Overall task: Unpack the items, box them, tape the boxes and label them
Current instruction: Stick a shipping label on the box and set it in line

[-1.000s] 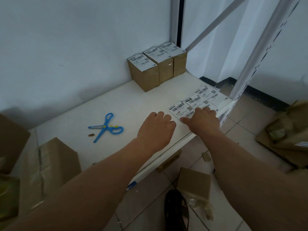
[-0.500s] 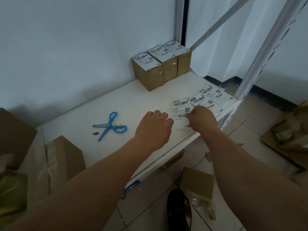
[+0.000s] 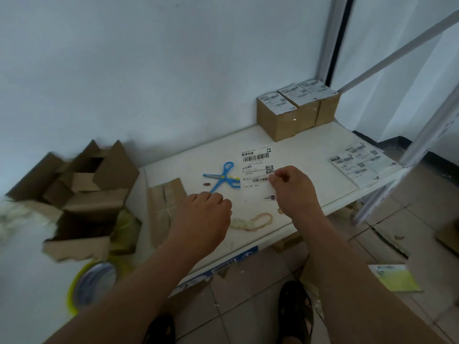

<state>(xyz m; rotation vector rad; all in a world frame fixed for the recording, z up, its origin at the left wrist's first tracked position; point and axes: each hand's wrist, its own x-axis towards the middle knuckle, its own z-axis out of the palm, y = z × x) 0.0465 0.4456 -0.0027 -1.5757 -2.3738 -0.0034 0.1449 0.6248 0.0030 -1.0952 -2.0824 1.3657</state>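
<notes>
Pinching one label (image 3: 257, 170) by its right edge, my right hand (image 3: 293, 192) holds it over the middle of the white table (image 3: 310, 150), thumb and fingertips closed on the paper. My left hand (image 3: 205, 214) hovers just left of it, knuckles up, fingers curled under; I cannot tell whether it grips anything. Blue scissors (image 3: 221, 178) lie beyond that hand, left of the label. A flat taped box (image 3: 166, 202) sits at the table's left end. At the far right corner, three labelled boxes (image 3: 298, 110) stand in a row against the wall. More labels (image 3: 360, 163) lie at the right edge. A tape scrap (image 3: 253, 220) lies near me, and a tape roll (image 3: 94, 284) sits near left.
</notes>
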